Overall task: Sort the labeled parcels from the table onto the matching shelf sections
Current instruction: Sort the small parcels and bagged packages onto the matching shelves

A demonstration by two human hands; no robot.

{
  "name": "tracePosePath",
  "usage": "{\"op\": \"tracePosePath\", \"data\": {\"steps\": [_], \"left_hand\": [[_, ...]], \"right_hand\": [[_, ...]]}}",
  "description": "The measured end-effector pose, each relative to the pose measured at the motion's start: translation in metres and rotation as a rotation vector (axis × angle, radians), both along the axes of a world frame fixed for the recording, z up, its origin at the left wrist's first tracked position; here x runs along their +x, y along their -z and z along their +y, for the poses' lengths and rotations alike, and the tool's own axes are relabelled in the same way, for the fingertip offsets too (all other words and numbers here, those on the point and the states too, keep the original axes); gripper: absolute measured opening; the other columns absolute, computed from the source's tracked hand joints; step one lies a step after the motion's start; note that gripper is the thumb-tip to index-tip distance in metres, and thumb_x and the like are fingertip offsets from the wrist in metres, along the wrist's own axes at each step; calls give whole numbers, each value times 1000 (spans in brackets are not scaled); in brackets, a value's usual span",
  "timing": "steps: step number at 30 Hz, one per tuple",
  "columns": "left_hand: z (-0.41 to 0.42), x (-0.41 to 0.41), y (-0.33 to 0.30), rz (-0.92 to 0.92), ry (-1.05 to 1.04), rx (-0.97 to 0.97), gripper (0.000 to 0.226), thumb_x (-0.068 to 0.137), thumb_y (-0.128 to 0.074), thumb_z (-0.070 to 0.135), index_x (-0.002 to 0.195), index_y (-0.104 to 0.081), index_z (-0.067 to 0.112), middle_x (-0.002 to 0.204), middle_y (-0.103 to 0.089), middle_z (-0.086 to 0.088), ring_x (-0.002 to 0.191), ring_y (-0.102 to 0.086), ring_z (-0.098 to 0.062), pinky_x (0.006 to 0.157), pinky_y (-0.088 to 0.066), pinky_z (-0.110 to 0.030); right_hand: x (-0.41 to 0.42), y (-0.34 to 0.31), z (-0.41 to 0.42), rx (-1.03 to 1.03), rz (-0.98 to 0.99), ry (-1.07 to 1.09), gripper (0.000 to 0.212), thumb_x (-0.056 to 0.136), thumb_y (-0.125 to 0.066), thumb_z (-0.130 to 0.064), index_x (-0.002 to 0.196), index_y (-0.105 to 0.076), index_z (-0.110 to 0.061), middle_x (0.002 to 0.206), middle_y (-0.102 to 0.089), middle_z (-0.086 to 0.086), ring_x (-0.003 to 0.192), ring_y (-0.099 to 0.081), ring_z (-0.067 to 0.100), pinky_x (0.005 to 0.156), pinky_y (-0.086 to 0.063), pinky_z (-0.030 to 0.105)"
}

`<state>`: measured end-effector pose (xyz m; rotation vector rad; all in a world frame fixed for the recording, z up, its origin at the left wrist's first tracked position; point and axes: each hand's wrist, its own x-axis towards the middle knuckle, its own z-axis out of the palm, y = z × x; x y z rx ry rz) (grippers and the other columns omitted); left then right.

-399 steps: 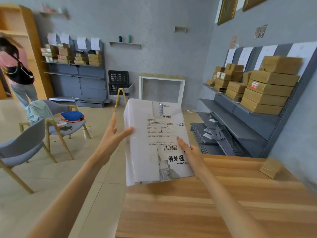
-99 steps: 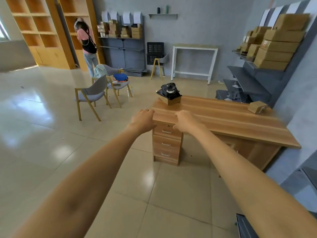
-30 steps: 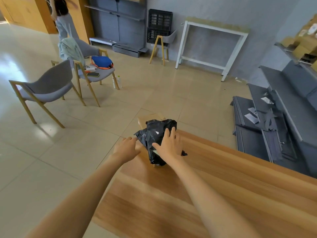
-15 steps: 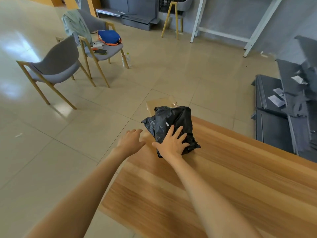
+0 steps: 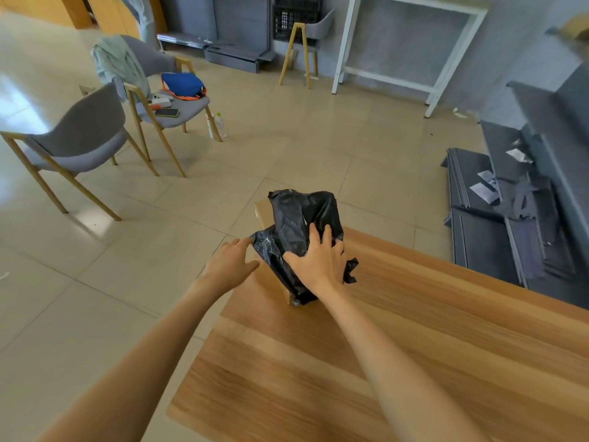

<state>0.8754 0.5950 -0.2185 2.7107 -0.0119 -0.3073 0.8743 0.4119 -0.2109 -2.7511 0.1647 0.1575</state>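
One black plastic parcel (image 5: 302, 231) sits at the far left corner of the wooden table (image 5: 414, 346), lying on top of one cardboard box (image 5: 262, 209), of which only a tan corner and a strip of side show. The parcel is crumpled and tilted, its long axis running from the near table surface up and away toward the floor beyond the corner; its upper end points away from the person.

Two bare hands are at it. The right hand (image 5: 318, 260) lies on the near face of the parcel, fingers (image 5: 314, 234) spread wide and bent over the plastic, thumb out to the left, gripping it. The left hand (image 5: 231, 261) is just beside the parcel's lower left flap, fingers fairly straight and close together, their tips touching or almost touching the plastic; I cannot tell which.

On the floor beyond stand two grey chairs with wooden legs (image 5: 79, 135) (image 5: 165, 90). The farther one carries a pale green garment (image 5: 118, 62) over its back, and on its seat a blue bag (image 5: 181, 84) and a phone (image 5: 166, 112). One small bottle (image 5: 219, 122) stands by its leg. A third grey chair (image 5: 306, 36) stands by the far wall, next to one white frame table (image 5: 408, 43). At right, dark grey shelf panels (image 5: 497, 224) lie stacked on the floor with several slips of paper (image 5: 483, 189) on them.
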Motion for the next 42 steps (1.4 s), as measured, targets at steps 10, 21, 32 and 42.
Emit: {"op": "tracePosePath", "data": {"steps": [10,21,32,42], "left_hand": [[-26,21,-76,-152,4,-426,90,79,-73,44,150,-25,18,153,-30,-6,141,-28,-23,113,-27,-40],[-60,51,-140,-442,612,76,63,72,-78,44,127,-52,27,138,-49,6,136,-35,-22,109,-25,-38],[-77,48,-133,-42,617,116,28,77,-75,44,99,-63,31,91,-63,10,85,-56,-14,69,-41,-29],[-95,43,-143,-76,673,167,32,81,-70,42,111,-65,32,106,-63,9,103,-52,-15,86,-44,-32]], "right_hand": [[-7,-73,-67,1063,72,203,28,76,-61,-42,82,-61,-15,84,-68,8,81,-61,22,75,-42,33],[-37,-95,-104,1145,321,-1,43,74,-56,-39,104,-66,-11,99,-74,6,88,-70,16,80,-52,26],[-33,-109,-114,603,226,-210,62,92,-62,-32,147,-35,-34,144,-46,-7,129,-47,11,94,-41,23],[-48,-77,-89,312,-7,-280,44,93,-52,-49,135,-41,-40,94,-61,-14,84,-61,10,71,-50,31]]}}
